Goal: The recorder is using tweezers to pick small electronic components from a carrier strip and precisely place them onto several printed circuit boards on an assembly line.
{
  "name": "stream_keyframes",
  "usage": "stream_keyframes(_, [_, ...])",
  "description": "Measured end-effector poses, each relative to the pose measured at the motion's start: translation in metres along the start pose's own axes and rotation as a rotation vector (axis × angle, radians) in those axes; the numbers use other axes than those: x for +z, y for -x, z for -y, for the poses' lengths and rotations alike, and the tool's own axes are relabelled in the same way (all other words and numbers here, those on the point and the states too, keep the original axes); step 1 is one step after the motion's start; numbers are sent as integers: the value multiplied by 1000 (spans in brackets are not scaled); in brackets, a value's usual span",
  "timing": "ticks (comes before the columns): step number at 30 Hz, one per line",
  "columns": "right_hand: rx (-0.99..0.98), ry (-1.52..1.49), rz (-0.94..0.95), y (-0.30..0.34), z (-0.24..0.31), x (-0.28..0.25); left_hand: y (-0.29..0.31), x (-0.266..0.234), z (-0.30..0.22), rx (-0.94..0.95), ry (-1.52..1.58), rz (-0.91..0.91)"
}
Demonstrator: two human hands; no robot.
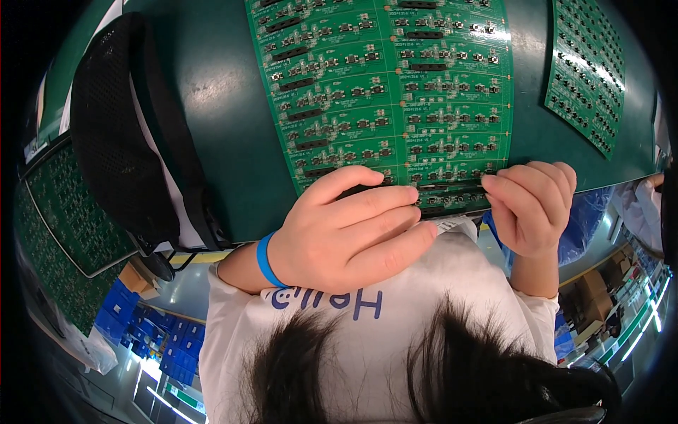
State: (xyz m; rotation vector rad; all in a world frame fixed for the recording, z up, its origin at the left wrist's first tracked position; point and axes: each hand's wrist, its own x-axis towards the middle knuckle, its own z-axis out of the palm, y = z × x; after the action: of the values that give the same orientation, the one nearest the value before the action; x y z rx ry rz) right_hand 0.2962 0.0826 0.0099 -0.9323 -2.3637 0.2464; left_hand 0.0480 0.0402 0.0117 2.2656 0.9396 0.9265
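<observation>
A large green circuit board panel (395,106) lies in front of me on the dark green table, with rows of small parts and black strip-shaped pieces. My left hand (353,230), a blue band on its wrist, rests over the panel's near edge with fingers stretched and slightly apart. Its thumb and whatever is under the palm are hidden. At the panel's near right corner, my right hand (533,205) is curled, thumb and fingertips pinched together. A thin dark strip (452,187) lies between the two hands; whether the right fingertips grip it or the board edge is unclear.
Another green circuit panel (586,78) lies at the far right of the table. To the left stands a black mesh object with a strap (120,134). Beyond it are more green boards (70,219). Blue bins (180,346) stand low in the background.
</observation>
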Motion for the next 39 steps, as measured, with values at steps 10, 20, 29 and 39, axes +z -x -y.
stream_keyframes(10, [60, 26, 0, 6, -2, -7, 1, 0, 0, 33, -2, 8])
stream_keyframes(20, [49, 14, 5, 3, -2, -8, 1, -10, 3, -62, 146, 20])
stream_keyframes(29, [21, -13, -132, -2, 15, -2, 12, -2, -2, -418, 669, -442])
stream_keyframes(39, [-40, 65, -219, -11, 11, 10, 6, -14, -7, -499, 809, -472])
